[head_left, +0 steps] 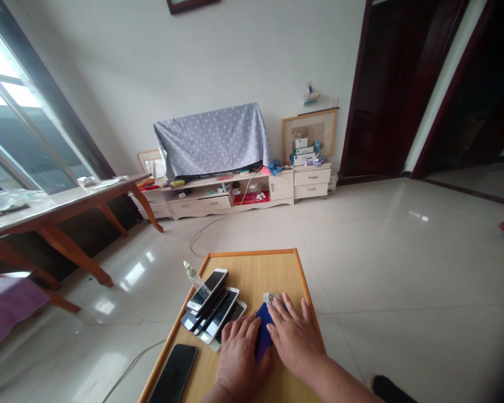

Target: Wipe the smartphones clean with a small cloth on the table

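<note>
Blue piece, one: small, on the small table, between the two hands and partly covered by them; whether cloth or other sheet, cannot tell

Left hand, one: palm down at the left edge of the blue piece, fingers bent and held close together, thumb reaching toward its lower end; whether it pinches the piece, cannot tell

Right hand, one: palm down, fingers spread, fingertips at the right side of the blue piece and at the wad

Wad, one: pale, crumpled, at the far end of the blue piece, partly under the right fingers

Phones, several: overlapping in a slanted pile, left of the hands, some with white edges

Dark phone, one: lying apart, nearer the wearer, at the table's left edge

Bottle, one: clear, pale green top, tilted, beside the pile

Cabinet, one: whitish, low, against the far wall, bearing a draped cloth, patterned grey-blue, and boxes, stacked before a framed picture

Long table, one: orange-brown legs, at left by the window

Doorway, one: dark, reddish frame, at right
</note>
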Action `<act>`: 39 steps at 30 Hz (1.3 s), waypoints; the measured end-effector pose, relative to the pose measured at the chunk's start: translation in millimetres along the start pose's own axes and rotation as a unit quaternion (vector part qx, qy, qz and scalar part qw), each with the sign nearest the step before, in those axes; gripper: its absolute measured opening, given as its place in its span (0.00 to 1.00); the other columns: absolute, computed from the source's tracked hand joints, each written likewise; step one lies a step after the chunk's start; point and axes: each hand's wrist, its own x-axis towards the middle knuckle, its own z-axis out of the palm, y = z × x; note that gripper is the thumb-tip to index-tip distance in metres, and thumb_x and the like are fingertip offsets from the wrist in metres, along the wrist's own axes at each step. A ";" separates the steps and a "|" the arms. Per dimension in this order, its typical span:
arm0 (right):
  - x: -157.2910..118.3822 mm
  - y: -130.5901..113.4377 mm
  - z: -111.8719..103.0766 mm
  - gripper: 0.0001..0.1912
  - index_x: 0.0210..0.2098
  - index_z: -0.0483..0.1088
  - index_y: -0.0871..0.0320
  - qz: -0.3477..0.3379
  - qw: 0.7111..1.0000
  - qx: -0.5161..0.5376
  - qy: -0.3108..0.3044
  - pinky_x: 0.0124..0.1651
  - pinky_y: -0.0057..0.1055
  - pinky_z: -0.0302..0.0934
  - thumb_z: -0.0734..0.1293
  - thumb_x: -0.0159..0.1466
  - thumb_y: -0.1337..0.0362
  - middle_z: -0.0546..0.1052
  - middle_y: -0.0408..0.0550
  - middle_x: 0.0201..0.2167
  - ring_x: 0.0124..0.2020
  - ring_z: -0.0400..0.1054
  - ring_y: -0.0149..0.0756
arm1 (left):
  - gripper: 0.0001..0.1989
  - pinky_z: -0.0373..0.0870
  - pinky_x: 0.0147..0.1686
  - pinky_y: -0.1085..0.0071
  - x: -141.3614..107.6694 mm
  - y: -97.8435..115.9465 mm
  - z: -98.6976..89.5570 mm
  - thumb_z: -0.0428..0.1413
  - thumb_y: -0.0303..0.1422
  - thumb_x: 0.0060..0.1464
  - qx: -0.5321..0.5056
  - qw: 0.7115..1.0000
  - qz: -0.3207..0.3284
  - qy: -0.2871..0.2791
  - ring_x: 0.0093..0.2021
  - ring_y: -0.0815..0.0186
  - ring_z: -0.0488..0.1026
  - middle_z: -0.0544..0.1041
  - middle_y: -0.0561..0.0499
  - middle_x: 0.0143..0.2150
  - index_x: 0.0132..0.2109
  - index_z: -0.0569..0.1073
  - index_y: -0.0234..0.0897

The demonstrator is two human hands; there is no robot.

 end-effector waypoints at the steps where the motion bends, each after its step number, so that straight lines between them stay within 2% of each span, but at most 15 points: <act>1: -0.8 -1.6 3.0 0.26 0.71 0.56 0.44 -0.013 1.000 0.008 -0.011 0.71 0.68 0.29 0.54 0.75 0.52 0.59 0.45 0.72 0.74 0.45 0.52 | 0.26 0.62 0.62 0.47 0.4 0.4 -0.5 0.56 0.37 0.56 -0.001 1.000 0.002 0.000 0.62 0.51 0.69 0.73 0.48 0.65 0.62 0.70 0.47; 5: 0.7 -2.3 7.4 0.26 0.71 0.56 0.40 -0.028 0.999 0.023 -0.030 0.70 0.69 0.28 0.53 0.75 0.51 0.59 0.43 0.72 0.74 0.44 0.52 | 0.26 0.62 0.61 0.48 1.2 0.2 -0.9 0.56 0.37 0.57 0.001 1.000 0.004 -0.004 0.63 0.52 0.68 0.73 0.50 0.65 0.63 0.69 0.49; 9: 11.7 2.0 3.9 0.26 0.70 0.59 0.45 0.016 1.000 -0.005 -0.013 0.70 0.70 0.26 0.51 0.76 0.52 0.61 0.46 0.71 0.75 0.42 0.54 | 0.28 0.61 0.62 0.46 0.3 -1.8 0.5 0.59 0.37 0.53 0.003 1.000 -0.002 -0.004 0.63 0.49 0.68 0.73 0.48 0.65 0.62 0.71 0.48; 11: 15.7 0.7 5.5 0.26 0.70 0.58 0.46 0.016 1.000 0.001 -0.015 0.70 0.69 0.26 0.51 0.76 0.51 0.60 0.46 0.71 0.75 0.42 0.54 | 0.28 0.62 0.62 0.46 0.4 -0.9 -0.4 0.59 0.37 0.54 0.002 1.000 0.000 -0.004 0.62 0.50 0.69 0.73 0.50 0.65 0.62 0.70 0.49; 15: 19.0 -5.1 11.6 0.26 0.70 0.57 0.40 -0.015 0.999 0.036 -0.032 0.70 0.68 0.29 0.50 0.76 0.50 0.58 0.42 0.72 0.74 0.44 0.52 | 0.26 0.63 0.61 0.49 2.1 3.7 -4.6 0.55 0.37 0.59 0.000 1.000 0.004 -0.003 0.62 0.53 0.69 0.73 0.52 0.65 0.64 0.68 0.52; 17: 21.6 -5.5 11.8 0.25 0.70 0.57 0.39 -0.014 0.999 0.037 -0.031 0.70 0.69 0.28 0.49 0.76 0.50 0.59 0.41 0.72 0.74 0.44 0.52 | 0.27 0.62 0.62 0.48 2.7 5.2 -5.9 0.56 0.37 0.58 0.002 1.000 0.006 -0.012 0.63 0.53 0.69 0.72 0.51 0.66 0.65 0.67 0.51; 23: 27.2 3.7 4.8 0.26 0.71 0.56 0.40 0.010 1.000 0.013 -0.017 0.70 0.69 0.24 0.54 0.75 0.52 0.60 0.43 0.71 0.75 0.42 0.53 | 0.30 0.63 0.61 0.46 1.2 2.9 -2.4 0.58 0.36 0.53 0.015 1.000 0.009 -0.011 0.62 0.50 0.69 0.73 0.49 0.64 0.64 0.69 0.50; 30: 1.9 15.1 -2.6 0.26 0.69 0.61 0.46 -0.001 1.000 0.012 -0.017 0.71 0.66 0.22 0.55 0.73 0.56 0.63 0.45 0.70 0.74 0.46 0.51 | 0.26 0.63 0.61 0.47 -0.5 -0.6 3.8 0.58 0.39 0.56 0.025 1.000 0.005 0.004 0.61 0.51 0.71 0.75 0.48 0.63 0.62 0.70 0.48; 33: -11.2 18.3 -5.2 0.26 0.69 0.62 0.47 -0.003 1.000 0.005 -0.017 0.71 0.66 0.24 0.55 0.72 0.58 0.64 0.46 0.69 0.74 0.47 0.50 | 0.26 0.63 0.61 0.47 -0.7 -0.9 3.7 0.57 0.39 0.56 0.024 1.000 0.005 0.002 0.61 0.51 0.70 0.75 0.48 0.63 0.62 0.70 0.48; 37: -24.0 11.3 -1.2 0.27 0.69 0.61 0.45 0.006 1.000 0.000 -0.006 0.72 0.65 0.26 0.56 0.72 0.60 0.62 0.45 0.70 0.74 0.46 0.51 | 0.26 0.62 0.61 0.46 -0.4 -0.5 2.4 0.58 0.39 0.56 0.020 1.000 0.000 -0.001 0.61 0.50 0.70 0.74 0.47 0.63 0.62 0.70 0.48; 39: -28.0 4.2 2.8 0.28 0.71 0.57 0.44 -0.015 1.000 0.014 -0.011 0.72 0.65 0.26 0.57 0.72 0.60 0.60 0.44 0.71 0.74 0.46 0.50 | 0.26 0.63 0.61 0.46 -0.2 -0.3 1.7 0.58 0.40 0.57 0.017 1.000 0.001 -0.003 0.61 0.50 0.70 0.74 0.47 0.64 0.62 0.70 0.48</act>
